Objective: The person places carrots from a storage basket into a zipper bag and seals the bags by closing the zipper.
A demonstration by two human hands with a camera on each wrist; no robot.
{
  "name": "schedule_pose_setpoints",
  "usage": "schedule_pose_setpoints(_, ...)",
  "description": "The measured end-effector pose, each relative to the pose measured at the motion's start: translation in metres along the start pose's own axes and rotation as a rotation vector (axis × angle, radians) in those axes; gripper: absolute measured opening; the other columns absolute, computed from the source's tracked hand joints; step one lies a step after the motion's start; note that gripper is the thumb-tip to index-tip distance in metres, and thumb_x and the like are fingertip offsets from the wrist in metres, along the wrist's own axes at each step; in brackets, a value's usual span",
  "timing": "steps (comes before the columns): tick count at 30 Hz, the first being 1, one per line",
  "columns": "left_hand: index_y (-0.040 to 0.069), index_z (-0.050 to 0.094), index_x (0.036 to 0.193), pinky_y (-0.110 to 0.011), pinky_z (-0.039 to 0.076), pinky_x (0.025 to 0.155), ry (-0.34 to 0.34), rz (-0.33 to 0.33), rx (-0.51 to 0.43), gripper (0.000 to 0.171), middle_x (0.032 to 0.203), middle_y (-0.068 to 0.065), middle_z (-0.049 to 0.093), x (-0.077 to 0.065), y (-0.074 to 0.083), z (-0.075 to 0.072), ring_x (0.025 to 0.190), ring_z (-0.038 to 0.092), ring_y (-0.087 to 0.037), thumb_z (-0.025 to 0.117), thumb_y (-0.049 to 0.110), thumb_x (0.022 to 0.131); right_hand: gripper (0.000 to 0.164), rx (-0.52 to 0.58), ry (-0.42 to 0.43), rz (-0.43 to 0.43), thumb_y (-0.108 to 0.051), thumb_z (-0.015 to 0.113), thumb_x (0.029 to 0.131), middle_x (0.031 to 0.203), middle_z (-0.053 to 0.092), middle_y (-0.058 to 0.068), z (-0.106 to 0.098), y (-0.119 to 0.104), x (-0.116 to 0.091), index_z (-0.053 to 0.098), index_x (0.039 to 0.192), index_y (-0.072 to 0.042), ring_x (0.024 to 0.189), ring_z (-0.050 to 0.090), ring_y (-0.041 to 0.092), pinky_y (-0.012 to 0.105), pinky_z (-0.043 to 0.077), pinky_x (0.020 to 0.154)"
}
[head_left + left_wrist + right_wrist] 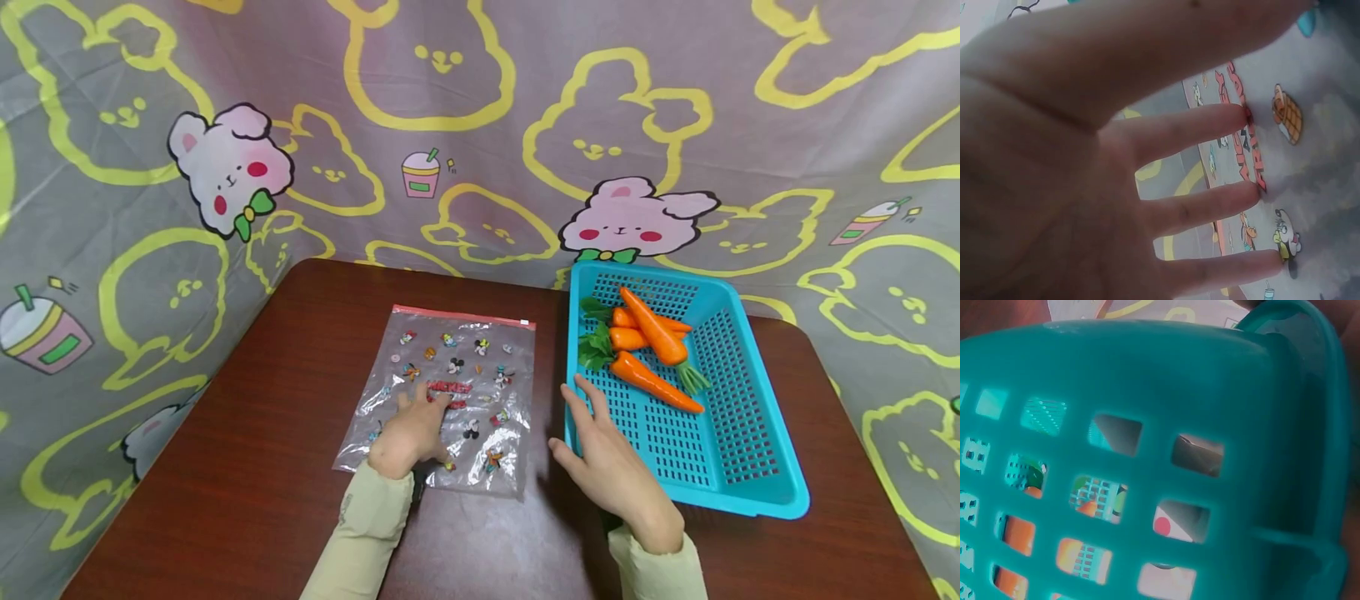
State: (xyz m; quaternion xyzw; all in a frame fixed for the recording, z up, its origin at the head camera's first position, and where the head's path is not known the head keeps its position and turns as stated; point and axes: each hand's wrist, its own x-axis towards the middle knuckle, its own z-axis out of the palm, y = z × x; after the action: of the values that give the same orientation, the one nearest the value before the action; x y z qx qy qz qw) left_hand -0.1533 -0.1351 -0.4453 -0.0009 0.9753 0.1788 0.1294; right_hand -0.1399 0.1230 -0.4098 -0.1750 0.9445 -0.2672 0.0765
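A clear zip bag [517, 358] with cartoon prints and a red zip edge lies flat on the dark table. My left hand [408, 429] rests on its lower left half, fingers spread and straight; in the left wrist view the fingertips [1250, 190] meet the printed plastic. Beside the near left rim of a blue plastic basket [772, 417] is my right hand [615, 471], its fingers extended at the rim and the thumb apart. Several orange carrots [652, 329] with green tops lie in the basket. The right wrist view is mostly filled by the basket's perforated wall [1129, 369].
The brown wooden table [247, 417] extends to the left of the bag and along the front. A patterned cloth [480, 150] with bears and rabbits hangs behind the table and at both sides. The basket takes up the table's right part.
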Motion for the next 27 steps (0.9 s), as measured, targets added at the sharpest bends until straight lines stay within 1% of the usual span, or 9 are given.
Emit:
schedule_pose_setpoints(5, 0.010, 0.055, 0.130, -0.055, 0.054, 0.066, -0.002, -0.004, -0.001, 0.088, 0.134, -0.023, 0.039, 0.001, -0.001, -0.001, 0.111, 0.042, -0.047, 0.094, 0.018, 0.051, 0.071, 0.002, 0.008, -0.005, -0.028, 0.062, 0.094, 0.161, 0.009, 0.012, 0.000, 0.000, 0.000, 0.027, 0.151, -0.006, 0.090, 0.065, 0.024, 0.041, 0.054, 0.079)
schedule_pose_setpoints(9, 0.010, 0.055, 0.132, -0.057, 0.053, 0.071, 0.005, 0.011, -0.029, 0.087, 0.137, -0.023, 0.039, 0.001, -0.005, -0.003, 0.115, 0.042, -0.048, 0.092, 0.019, 0.054, 0.070, 0.003, 0.015, -0.012, -0.028, 0.062, 0.093, 0.160, 0.010, 0.013, 0.000, 0.000, 0.000, 0.027, 0.151, -0.006, 0.095, 0.065, 0.027, 0.044, 0.054, 0.082)
schedule_pose_setpoints(11, 0.010, 0.055, 0.133, -0.059, 0.052, 0.077, 0.025, 0.018, -0.040, 0.083, 0.139, -0.023, 0.039, 0.002, -0.010, -0.005, 0.118, 0.043, -0.049, 0.090, 0.021, 0.058, 0.070, 0.006, 0.015, -0.013, -0.028, 0.062, 0.093, 0.160, 0.010, 0.014, 0.001, 0.000, 0.000, 0.027, 0.151, -0.005, 0.095, 0.065, 0.028, 0.045, 0.054, 0.082)
schedule_pose_setpoints(14, 0.009, 0.055, 0.132, -0.060, 0.049, 0.083, 0.092, 0.019, -0.040, 0.074, 0.137, -0.025, 0.042, 0.004, -0.020, -0.013, 0.119, 0.045, -0.049, 0.085, 0.026, 0.066, 0.070, 0.009, 0.014, -0.012, -0.028, 0.062, 0.093, 0.160, 0.010, 0.014, 0.001, 0.000, 0.000, 0.027, 0.151, -0.006, 0.094, 0.065, 0.027, 0.045, 0.054, 0.082)
schedule_pose_setpoints(18, 0.004, 0.052, 0.134, -0.059, 0.048, 0.083, 0.199, -0.039, -0.061, 0.068, 0.131, -0.028, 0.044, 0.006, -0.040, -0.023, 0.115, 0.048, -0.047, 0.077, 0.030, 0.077, 0.071, 0.008, 0.011, -0.011, -0.028, 0.062, 0.093, 0.160, 0.009, 0.013, 0.001, 0.000, 0.000, 0.027, 0.151, -0.006, 0.085, 0.065, 0.022, 0.043, 0.054, 0.080)
schedule_pose_setpoints(20, 0.002, 0.049, 0.136, -0.059, 0.048, 0.082, 0.230, -0.080, -0.089, 0.066, 0.130, -0.029, 0.044, 0.007, -0.051, -0.026, 0.114, 0.047, -0.047, 0.073, 0.031, 0.082, 0.071, 0.008, 0.013, -0.011, -0.028, 0.062, 0.093, 0.161, 0.009, 0.013, 0.001, 0.001, 0.000, 0.027, 0.151, -0.006, 0.088, 0.065, 0.023, 0.044, 0.054, 0.081)
schedule_pose_setpoints(21, 0.000, 0.048, 0.136, -0.060, 0.047, 0.082, 0.243, -0.100, -0.108, 0.065, 0.130, -0.030, 0.043, 0.007, -0.055, -0.027, 0.114, 0.047, -0.047, 0.072, 0.030, 0.084, 0.071, 0.008, 0.011, -0.009, -0.028, 0.062, 0.093, 0.161, 0.009, 0.012, 0.001, 0.001, 0.000, 0.027, 0.151, -0.007, 0.086, 0.064, 0.023, 0.043, 0.054, 0.080)
schedule_pose_setpoints(22, -0.001, 0.046, 0.137, -0.060, 0.047, 0.083, 0.251, -0.117, -0.121, 0.065, 0.130, -0.031, 0.043, 0.008, -0.059, -0.027, 0.114, 0.046, -0.048, 0.070, 0.030, 0.085, 0.071, 0.008, 0.013, -0.013, -0.028, 0.062, 0.093, 0.161, 0.009, 0.013, 0.001, 0.001, 0.000, 0.027, 0.151, -0.007, 0.090, 0.064, 0.024, 0.044, 0.054, 0.081)
schedule_pose_setpoints(27, -0.004, 0.043, 0.137, -0.063, 0.045, 0.086, 0.258, -0.176, -0.152, 0.063, 0.131, -0.034, 0.043, 0.009, -0.073, -0.026, 0.116, 0.045, -0.052, 0.068, 0.026, 0.087, 0.071, 0.010, 0.001, -0.012, -0.028, 0.062, 0.094, 0.161, 0.007, 0.012, 0.001, 0.002, 0.001, 0.026, 0.152, -0.007, 0.080, 0.063, 0.019, 0.041, 0.053, 0.077)
